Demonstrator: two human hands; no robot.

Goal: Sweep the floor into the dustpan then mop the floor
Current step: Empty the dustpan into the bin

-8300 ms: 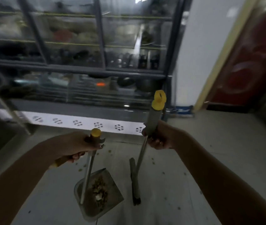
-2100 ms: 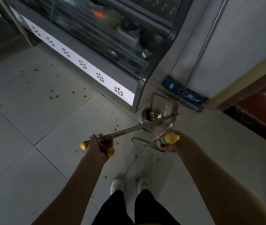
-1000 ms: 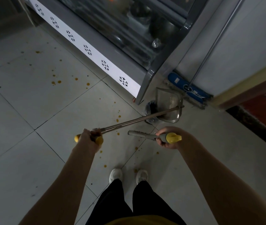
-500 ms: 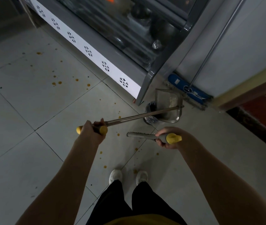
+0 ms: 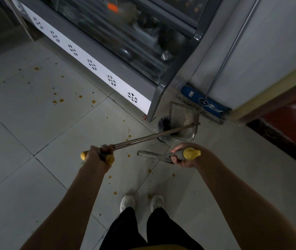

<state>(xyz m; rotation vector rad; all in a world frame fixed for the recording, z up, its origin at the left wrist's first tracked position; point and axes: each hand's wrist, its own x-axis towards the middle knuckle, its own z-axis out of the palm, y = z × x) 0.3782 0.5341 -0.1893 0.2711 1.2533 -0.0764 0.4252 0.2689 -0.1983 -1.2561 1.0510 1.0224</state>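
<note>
Head view: open tiled floor (image 5: 26, 132), dotted with orange spots (image 5: 60, 100), stretches to the left, bounded by the base of a display cabinet (image 5: 163, 91) running diagonally to a corner. Past that corner a blue mop (image 5: 204, 103) leans on the wall (image 5: 270, 42). The left hand (image 5: 99, 156) clenches the dustpan (image 5: 183, 118) handle, whose long axis rises rightward to the pan, tipped at a small dark bin (image 5: 162, 123) by the cabinet corner. The right hand (image 5: 180, 158) grasps the broom (image 5: 152, 155) below its yellow cap; its shaft points left.
</note>
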